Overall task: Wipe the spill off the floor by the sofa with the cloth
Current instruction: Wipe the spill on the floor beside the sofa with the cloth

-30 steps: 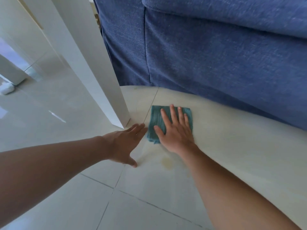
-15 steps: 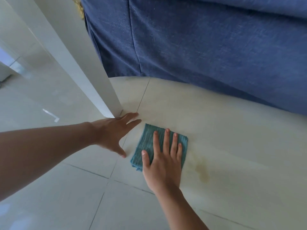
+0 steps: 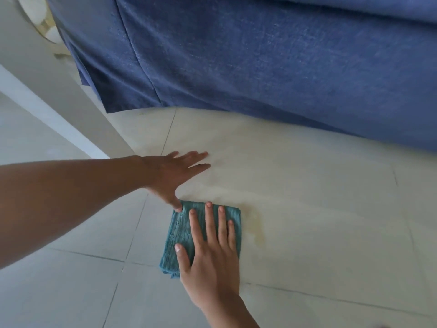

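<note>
A folded teal cloth (image 3: 177, 235) lies flat on the pale tiled floor (image 3: 319, 221) in front of the blue sofa (image 3: 260, 62). My right hand (image 3: 210, 259) presses flat on the cloth with its fingers spread. A faint yellowish spill (image 3: 256, 229) stains the tile just right of the cloth, with a pale smear stretching up and left from it. My left hand (image 3: 172, 171) rests flat on the floor above the cloth, fingers apart and pointing right, its thumb touching the cloth's top left corner.
A white furniture leg or panel (image 3: 78, 119) slants down at the left, close to my left forearm. The sofa's skirt hangs to the floor across the top. Some pale round objects (image 3: 35, 10) sit at the top left corner.
My right hand has slid the cloth toward me and slightly left, away from the sofa, baring a smeared streak. My left hand has shifted right along the floor.
</note>
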Available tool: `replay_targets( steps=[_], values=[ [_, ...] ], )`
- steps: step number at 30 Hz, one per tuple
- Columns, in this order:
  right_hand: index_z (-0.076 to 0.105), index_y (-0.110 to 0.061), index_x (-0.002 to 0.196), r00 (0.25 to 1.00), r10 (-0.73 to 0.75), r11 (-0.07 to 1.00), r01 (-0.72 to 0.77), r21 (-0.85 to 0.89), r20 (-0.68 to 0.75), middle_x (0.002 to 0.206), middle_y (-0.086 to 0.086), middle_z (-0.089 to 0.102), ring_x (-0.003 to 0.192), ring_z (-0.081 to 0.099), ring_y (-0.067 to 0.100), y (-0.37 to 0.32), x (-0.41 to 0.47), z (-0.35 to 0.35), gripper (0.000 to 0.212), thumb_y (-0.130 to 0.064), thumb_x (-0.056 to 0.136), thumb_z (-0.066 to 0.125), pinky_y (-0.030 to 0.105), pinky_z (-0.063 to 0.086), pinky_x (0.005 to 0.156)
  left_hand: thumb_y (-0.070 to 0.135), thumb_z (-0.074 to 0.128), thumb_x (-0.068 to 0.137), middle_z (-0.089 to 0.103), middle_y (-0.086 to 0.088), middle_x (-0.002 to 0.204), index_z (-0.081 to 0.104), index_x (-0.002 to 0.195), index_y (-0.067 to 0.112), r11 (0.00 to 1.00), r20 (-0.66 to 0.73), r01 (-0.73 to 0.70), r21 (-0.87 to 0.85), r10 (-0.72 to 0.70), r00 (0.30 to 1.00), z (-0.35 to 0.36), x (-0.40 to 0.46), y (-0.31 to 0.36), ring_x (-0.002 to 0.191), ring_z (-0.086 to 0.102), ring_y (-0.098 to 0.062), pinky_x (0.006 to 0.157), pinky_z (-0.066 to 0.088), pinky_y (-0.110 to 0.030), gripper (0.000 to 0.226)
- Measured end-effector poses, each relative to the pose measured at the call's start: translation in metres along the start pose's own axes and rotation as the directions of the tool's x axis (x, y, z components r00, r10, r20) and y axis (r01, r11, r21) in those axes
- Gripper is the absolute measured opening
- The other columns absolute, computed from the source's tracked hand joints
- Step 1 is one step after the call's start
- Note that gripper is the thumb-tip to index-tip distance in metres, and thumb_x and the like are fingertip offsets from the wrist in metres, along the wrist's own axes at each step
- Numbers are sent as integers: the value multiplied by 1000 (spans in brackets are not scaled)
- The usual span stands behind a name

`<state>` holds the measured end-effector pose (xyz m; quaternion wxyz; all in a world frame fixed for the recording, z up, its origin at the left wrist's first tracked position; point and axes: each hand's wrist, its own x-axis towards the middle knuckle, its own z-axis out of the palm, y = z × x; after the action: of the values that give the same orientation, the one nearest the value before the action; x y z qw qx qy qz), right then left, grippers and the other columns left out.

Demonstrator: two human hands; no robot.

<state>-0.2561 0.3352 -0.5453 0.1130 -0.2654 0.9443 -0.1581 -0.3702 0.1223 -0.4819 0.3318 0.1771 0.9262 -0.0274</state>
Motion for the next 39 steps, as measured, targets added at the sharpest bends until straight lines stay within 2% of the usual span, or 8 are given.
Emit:
replay_targets(
  steps=[5, 11, 18, 22, 27, 30, 35, 39],
  values=[
    [19, -33, 159, 1000, 12, 999, -13, -49, -7, 170, -1, 5, 156, -1, 24, 43, -23, -10, 71, -64, 96, 34, 47, 9, 121, 81, 61, 70, -27, 4, 163, -12, 157, 28, 999, -28, -29, -33, 28, 999, -2, 13, -1, 150, -22, -17, 123, -2, -48, 125],
    [34, -30, 156, 975, 199, 976, -207, -72, -100, 168, 2, 19, 154, 17, 29, 96, -58, -17, 73, -62, 92, 45, 48, 18, 120, 81, 62, 68, -21, 12, 163, -12, 155, 37, 998, -75, -51, -34, 48, 996, -1, 19, -11, 150, -18, -9, 122, -3, -44, 122],
    [26, -28, 158, 937, 322, 939, -334, -79, -137, 169, 5, 12, 156, 8, 30, 99, -35, -24, 73, -63, 95, 34, 49, 12, 123, 73, 67, 71, -19, 10, 163, -9, 157, 32, 998, -77, -29, -56, 24, 997, -2, 17, -4, 150, -15, -10, 122, 1, -46, 122],
    [21, -26, 160, 914, 382, 916, -394, -72, -138, 170, 8, 8, 155, 5, 32, 107, 21, -38, 74, -63, 95, 24, 50, 6, 125, 68, 73, 69, -26, 10, 160, -13, 156, 32, 998, -7, 9, -69, -10, 1000, 1, 3, -3, 149, -20, -12, 123, 2, -53, 127],
    [10, -27, 161, 954, 289, 949, -296, -108, -73, 170, 9, -4, 155, -7, 33, 103, 95, -44, 75, -62, 95, 21, 50, -4, 124, 64, 79, 65, -33, 8, 159, -19, 154, 32, 995, 68, 85, -55, -81, 994, 9, -16, -9, 149, -23, -18, 122, 3, -55, 136],
    [11, -27, 161, 965, 258, 960, -262, -100, -50, 170, 9, -5, 155, -8, 33, 86, 107, -42, 74, -61, 96, 23, 51, -5, 124, 63, 80, 64, -35, 7, 158, -20, 154, 32, 992, 88, 108, -62, -102, 991, 11, -23, -8, 150, -23, -20, 122, 4, -56, 138],
    [11, -30, 161, 959, 281, 960, -281, 11, -43, 170, 3, -6, 155, -13, 27, 56, 33, -27, 72, -61, 97, 25, 49, -4, 125, 71, 77, 61, -37, 8, 156, -22, 153, 33, 996, 79, 82, -28, -79, 994, 0, -7, -3, 150, -20, -19, 121, 7, -57, 140],
    [18, -31, 160, 931, 357, 933, -359, -21, -83, 170, 1, 4, 156, -1, 26, 63, -40, -19, 72, -63, 97, 31, 50, 5, 125, 72, 76, 61, -36, 6, 158, -23, 153, 33, 999, 59, 35, -28, -34, 998, -13, 20, 11, 150, -22, -20, 120, 5, -60, 140]
  ],
)
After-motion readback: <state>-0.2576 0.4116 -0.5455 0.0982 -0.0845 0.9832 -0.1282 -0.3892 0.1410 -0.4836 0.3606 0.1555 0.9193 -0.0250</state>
